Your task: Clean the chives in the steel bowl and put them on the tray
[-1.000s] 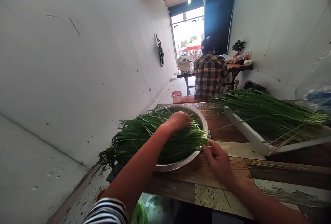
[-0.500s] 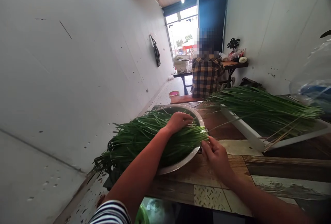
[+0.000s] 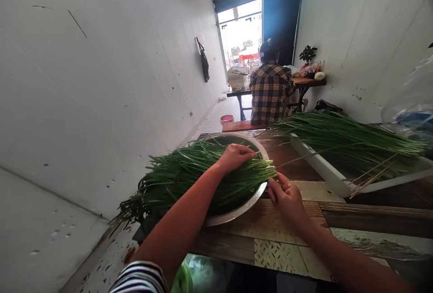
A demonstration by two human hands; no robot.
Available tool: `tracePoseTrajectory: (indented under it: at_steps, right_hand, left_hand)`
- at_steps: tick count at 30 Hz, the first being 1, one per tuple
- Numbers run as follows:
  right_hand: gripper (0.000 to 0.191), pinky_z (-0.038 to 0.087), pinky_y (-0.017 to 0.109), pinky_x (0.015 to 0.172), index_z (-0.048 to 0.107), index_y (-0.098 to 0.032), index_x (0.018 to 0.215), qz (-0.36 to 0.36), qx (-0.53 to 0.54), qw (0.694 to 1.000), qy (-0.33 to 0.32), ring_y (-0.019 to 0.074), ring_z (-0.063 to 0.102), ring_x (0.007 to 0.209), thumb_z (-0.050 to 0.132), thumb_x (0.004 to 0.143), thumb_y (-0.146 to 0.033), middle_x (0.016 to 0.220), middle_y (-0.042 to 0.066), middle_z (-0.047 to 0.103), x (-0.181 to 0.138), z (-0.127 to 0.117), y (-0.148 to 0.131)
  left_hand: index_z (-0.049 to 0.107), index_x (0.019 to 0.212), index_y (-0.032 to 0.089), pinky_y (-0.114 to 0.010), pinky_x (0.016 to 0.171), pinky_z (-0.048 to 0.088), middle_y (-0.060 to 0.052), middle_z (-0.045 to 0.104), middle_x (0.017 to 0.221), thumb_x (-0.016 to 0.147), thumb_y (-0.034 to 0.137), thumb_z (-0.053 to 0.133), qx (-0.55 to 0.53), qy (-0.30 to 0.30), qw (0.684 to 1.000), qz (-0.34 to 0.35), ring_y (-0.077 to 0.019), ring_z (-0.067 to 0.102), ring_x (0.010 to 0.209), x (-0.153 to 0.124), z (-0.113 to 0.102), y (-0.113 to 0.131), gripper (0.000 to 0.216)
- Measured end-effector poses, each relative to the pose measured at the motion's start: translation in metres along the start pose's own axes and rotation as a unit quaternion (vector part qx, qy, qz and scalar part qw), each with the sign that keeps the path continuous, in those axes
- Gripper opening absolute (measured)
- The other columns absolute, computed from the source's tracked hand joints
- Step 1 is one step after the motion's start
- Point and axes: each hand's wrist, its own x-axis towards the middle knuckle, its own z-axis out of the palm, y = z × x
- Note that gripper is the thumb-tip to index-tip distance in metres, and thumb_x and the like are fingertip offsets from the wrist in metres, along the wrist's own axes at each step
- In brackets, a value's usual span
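Observation:
A large bundle of garlic chives (image 3: 189,171) lies across a round metal basin (image 3: 241,214), its leaves hanging over the left rim and its pale stem ends pointing right. My left hand (image 3: 235,157) rests over the bundle near the stem ends, thumb and fingertips closed in a pinch on a stalk. Just right of the basin's rim, my right hand (image 3: 287,197) pinches at the cut ends between thumb and forefinger. Exactly which stems each hand grips is too small to tell.
A white tray (image 3: 324,169) holding more chives and dry straw-coloured stalks stands at right on the wood-patterned table (image 3: 287,225). Behind it is a clear plastic bag (image 3: 411,99). A person in a plaid shirt (image 3: 270,92) sits ahead on a bench, beyond the table.
My view has tipped slightly downward. Both hands stay at the stem ends, with the left fingertips pinched closer together and the right hand shifted slightly right.

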Motion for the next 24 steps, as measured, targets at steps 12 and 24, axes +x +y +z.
tracePoseTrajectory:
  at_steps: [12, 24]
  right_hand:
    - [0.033, 0.020, 0.019, 0.037, 0.056, -0.018, 0.085, 0.013, 0.027, 1.000, 0.007, 0.0053, 0.031, 0.040, 0.071, 0.071, -0.045, 0.049, -0.008, 0.042, 0.0022, 0.0020, -0.0031]
    - [0.034, 0.019, 0.019, 0.038, 0.055, -0.018, 0.080, 0.010, 0.026, 1.000, 0.006, 0.0054, 0.029, 0.040, 0.072, 0.070, -0.046, 0.045, -0.009, 0.039, 0.0016, 0.0020, -0.0046]
  left_hand:
    - [0.075, 0.092, 0.014, -0.023, 0.071, 0.049, -0.004, 0.073, 0.080, 0.075, 0.029, 0.061, -0.041, -0.003, 0.999, 0.001, -0.0132, 0.063, 0.072, 0.0011, 0.0025, -0.0014, 0.026]
    - [0.076, 0.088, 0.012, -0.023, 0.070, 0.050, -0.005, 0.074, 0.079, 0.072, 0.027, 0.063, -0.024, 0.043, 0.999, -0.012, -0.0141, 0.064, 0.072, -0.0018, 0.0076, 0.0066, 0.025]
